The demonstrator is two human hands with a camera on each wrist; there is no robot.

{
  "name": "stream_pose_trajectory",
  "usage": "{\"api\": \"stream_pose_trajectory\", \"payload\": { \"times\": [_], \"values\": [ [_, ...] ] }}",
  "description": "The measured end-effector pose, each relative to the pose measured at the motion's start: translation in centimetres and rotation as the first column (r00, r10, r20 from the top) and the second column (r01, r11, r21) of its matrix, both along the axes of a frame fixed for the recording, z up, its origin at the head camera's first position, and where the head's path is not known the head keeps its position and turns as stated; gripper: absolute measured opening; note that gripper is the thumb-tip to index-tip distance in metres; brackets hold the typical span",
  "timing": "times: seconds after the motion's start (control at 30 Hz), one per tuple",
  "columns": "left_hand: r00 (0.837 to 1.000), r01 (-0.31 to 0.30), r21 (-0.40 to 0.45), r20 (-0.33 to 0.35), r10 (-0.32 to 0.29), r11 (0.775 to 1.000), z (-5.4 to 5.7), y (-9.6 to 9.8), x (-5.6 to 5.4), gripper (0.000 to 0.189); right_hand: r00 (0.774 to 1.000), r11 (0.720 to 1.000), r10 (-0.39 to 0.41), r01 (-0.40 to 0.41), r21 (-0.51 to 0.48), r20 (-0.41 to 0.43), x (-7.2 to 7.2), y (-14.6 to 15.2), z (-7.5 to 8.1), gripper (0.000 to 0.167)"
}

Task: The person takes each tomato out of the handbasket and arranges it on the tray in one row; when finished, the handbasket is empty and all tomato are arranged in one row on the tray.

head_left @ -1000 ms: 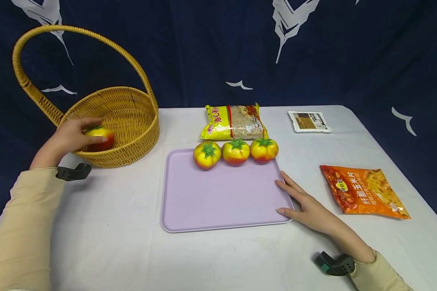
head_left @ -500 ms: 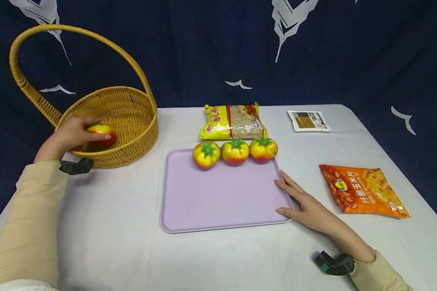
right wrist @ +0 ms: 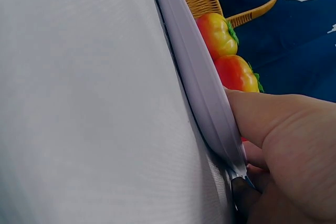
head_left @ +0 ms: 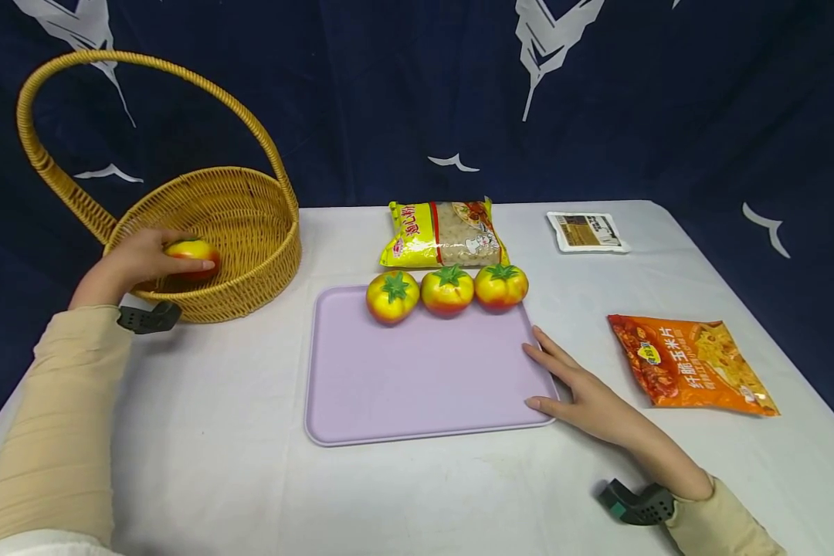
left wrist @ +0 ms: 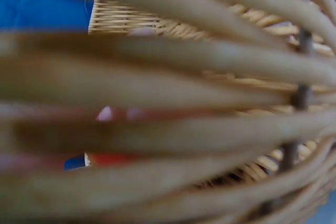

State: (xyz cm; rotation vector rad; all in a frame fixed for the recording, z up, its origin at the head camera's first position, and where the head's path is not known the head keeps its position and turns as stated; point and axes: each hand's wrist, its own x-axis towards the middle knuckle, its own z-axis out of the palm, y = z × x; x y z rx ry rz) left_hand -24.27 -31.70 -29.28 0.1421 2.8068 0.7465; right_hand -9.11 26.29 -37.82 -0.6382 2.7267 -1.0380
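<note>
In the head view my left hand (head_left: 133,259) reaches over the near left rim of the wicker basket (head_left: 260,279). It grips a red and yellow tomato (head_left: 196,252) with a green top inside. Wicker strands (left wrist: 220,135) block most of the left wrist view; only bits of fingers and red show behind them. My right hand (head_left: 592,395) rests on the right edge of a lilac tray (head_left: 417,378), fingers spread and fairly straight. The right wrist view has its thumb (right wrist: 252,111) across the tray rim. Three similar tomatoes (head_left: 448,292) line the tray's far edge.
Behind the tomatoes lies a yellow bag of food (head_left: 446,234). A small white and brown packet (head_left: 587,232) is at the back right, and an orange snack bag (head_left: 693,366) lies right of the tray. A tall handle (head_left: 167,66) arches over the basket.
My left hand and the tomato have shifted very slightly right and down inside the basket, still together. The right hand and the tray stay put.
</note>
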Motion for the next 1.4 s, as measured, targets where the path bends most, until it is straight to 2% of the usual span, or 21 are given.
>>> {"api": "stream_pose_trajectory", "payload": {
  "times": [0.1,0.23,0.37,0.47,0.53,0.6,0.67,0.73,0.83,0.9,1.0,1.13,1.27,1.4],
  "values": [
    [1.0,-0.007,-0.002,-0.022,0.007,1.0,-0.3,-0.1,-0.1,0.095,1.0,1.0,0.0,0.0,-0.001,0.0,0.0,0.0,-0.1,0.072],
    [0.996,-0.022,0.012,-0.088,0.023,1.0,-0.4,0.0,0.1,0.094,1.0,1.0,-0.001,0.001,0.0,0.003,-0.1,0.0,-0.1,0.073],
    [0.984,-0.06,0.112,-0.162,0.078,0.992,0.3,1.0,1.2,0.089,1.0,1.0,0.0,0.0,-0.003,0.003,-0.1,0.0,-0.1,0.073],
    [0.97,-0.107,0.234,-0.189,0.153,0.966,1.1,2.3,2.6,0.085,1.0,1.0,0.002,-0.002,0.0,-0.006,0.0,0.0,0.0,0.072],
    [0.959,-0.139,0.314,-0.194,0.206,0.939,1.6,3.5,3.6,0.082,1.0,1.0,0.001,-0.001,0.004,-0.011,0.0,0.0,0.1,0.072],
    [0.953,-0.151,0.384,-0.189,0.238,0.911,2.0,4.7,4.6,0.078,1.0,1.0,0.001,-0.001,0.006,-0.014,-0.1,0.0,0.1,0.072],
    [0.953,-0.138,0.439,-0.184,0.239,0.888,2.4,5.9,5.4,0.074,1.0,1.0,0.001,-0.001,0.004,-0.01,-0.1,0.0,0.1,0.072],
    [0.96,-0.095,0.476,-0.19,0.208,0.875,2.5,7.1,6.0,0.071,1.0,1.0,0.001,-0.001,0.002,-0.004,-0.1,0.0,0.1,0.072],
    [0.968,0.002,0.492,-0.219,0.121,0.871,2.2,8.8,6.5,0.068,1.0,1.0,0.002,-0.002,-0.001,0.003,-0.1,0.0,0.1,0.072],
    [0.97,0.077,0.49,-0.238,0.049,0.868,1.7,9.9,6.5,0.067,1.0,1.0,0.004,-0.004,-0.003,-0.002,-0.1,0.0,0.0,0.072],
    [0.969,0.18,0.515,-0.24,-0.06,0.838,0.3,11.4,6.2,0.068,1.0,1.0,0.011,-0.011,-0.001,-0.016,-0.1,0.1,0.0,0.071],
    [0.957,0.276,0.53,-0.228,-0.178,0.802,-1.6,13.0,5.7,0.071,0.999,1.0,0.017,-0.017,-0.004,-0.032,0.0,0.1,-0.1,0.071],
    [0.938,0.336,0.49,-0.253,-0.237,0.804,-3.4,14.1,5.2,0.07,0.999,1.0,0.016,-0.016,-0.006,-0.03,-0.1,0.1,-0.2,0.071],
    [0.918,0.382,0.434,-0.276,-0.284,0.816,-4.6,14.7,4.9,0.07,0.999,1.0,0.016,-0.016,-0.005,-0.028,-0.1,0.0,-0.1,0.071]
  ]
}}
